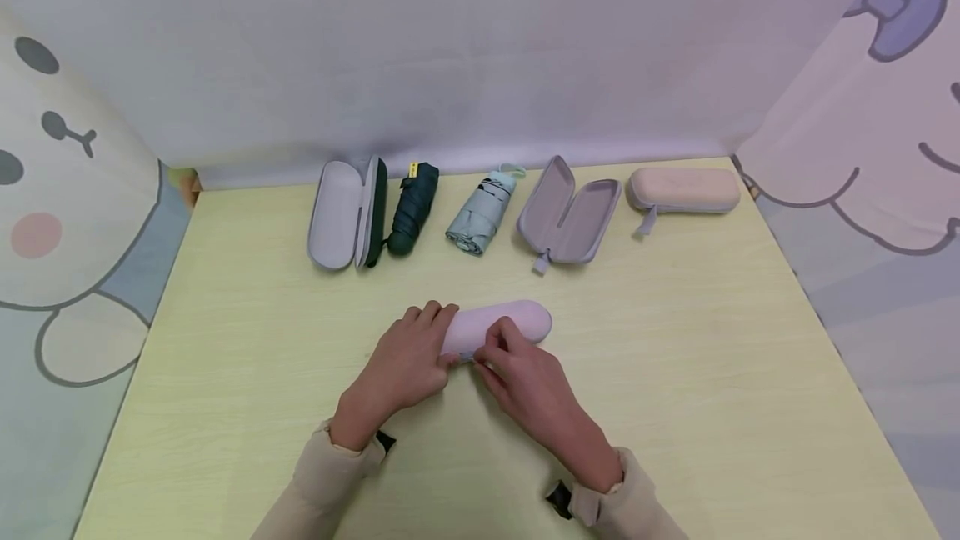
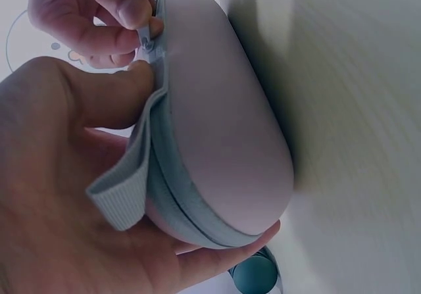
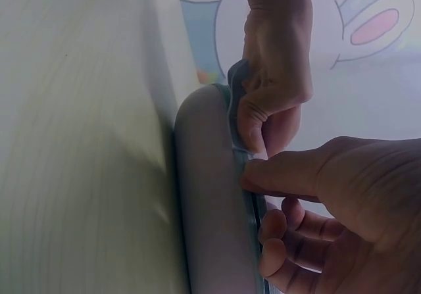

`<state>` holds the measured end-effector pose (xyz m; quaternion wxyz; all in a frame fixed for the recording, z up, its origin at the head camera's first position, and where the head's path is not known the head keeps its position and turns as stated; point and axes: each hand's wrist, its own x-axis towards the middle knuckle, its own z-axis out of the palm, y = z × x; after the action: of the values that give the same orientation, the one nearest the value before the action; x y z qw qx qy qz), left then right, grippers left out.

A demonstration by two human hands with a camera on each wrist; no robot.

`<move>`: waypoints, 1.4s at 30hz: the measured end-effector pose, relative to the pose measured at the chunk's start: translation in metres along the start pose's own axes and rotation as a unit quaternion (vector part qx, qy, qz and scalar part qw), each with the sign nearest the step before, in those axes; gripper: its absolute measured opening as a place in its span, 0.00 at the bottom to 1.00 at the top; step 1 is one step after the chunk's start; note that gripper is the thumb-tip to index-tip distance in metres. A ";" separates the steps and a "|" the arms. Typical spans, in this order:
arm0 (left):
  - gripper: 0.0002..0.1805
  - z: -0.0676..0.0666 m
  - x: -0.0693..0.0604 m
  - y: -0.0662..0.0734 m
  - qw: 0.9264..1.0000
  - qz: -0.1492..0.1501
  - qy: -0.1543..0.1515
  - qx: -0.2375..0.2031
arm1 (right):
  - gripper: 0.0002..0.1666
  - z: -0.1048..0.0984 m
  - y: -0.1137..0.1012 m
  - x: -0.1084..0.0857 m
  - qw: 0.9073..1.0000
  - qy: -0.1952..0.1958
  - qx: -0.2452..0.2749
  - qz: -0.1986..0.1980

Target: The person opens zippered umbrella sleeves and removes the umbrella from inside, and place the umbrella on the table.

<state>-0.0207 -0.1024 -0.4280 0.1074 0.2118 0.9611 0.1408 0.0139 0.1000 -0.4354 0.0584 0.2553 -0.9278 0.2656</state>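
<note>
A pink zippered hard case lies on the table in front of me. My left hand grips its left end, fingers over the far side and thumb at the near zipper edge. At that edge my right hand pinches the small zipper pull between thumb and forefinger. A grey fabric loop sticks out from the case's end beside the left palm. In the right wrist view, the grey zipper band runs along the case under both thumbs. A narrow dark gap shows in the zipper line near the right fingers.
Along the table's back stand an open grey-lined case, a dark folded umbrella, a light blue folded umbrella, an open mauve case and a closed peach case. Behind them hangs a pale curtain.
</note>
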 end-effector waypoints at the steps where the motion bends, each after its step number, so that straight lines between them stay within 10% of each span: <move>1: 0.31 0.000 0.000 0.000 1.000 0.000 0.000 0.001 | 0.04 0.001 0.000 0.000 1.000 0.000 0.000 -0.002; 15: 0.31 0.000 -0.002 -0.001 1.000 0.000 0.002 0.001 | 0.05 0.002 -0.005 0.002 1.000 -0.003 -0.010 -0.011; 42: 0.40 0.011 -0.016 -0.005 0.996 0.066 0.033 0.041 | 0.02 -0.032 0.041 -0.005 0.984 0.011 0.118 0.134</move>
<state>-0.0054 -0.1113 -0.4373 0.0574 0.2746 0.9529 0.1152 -0.0035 0.1492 -0.4284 0.0023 0.1312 -0.9152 0.3811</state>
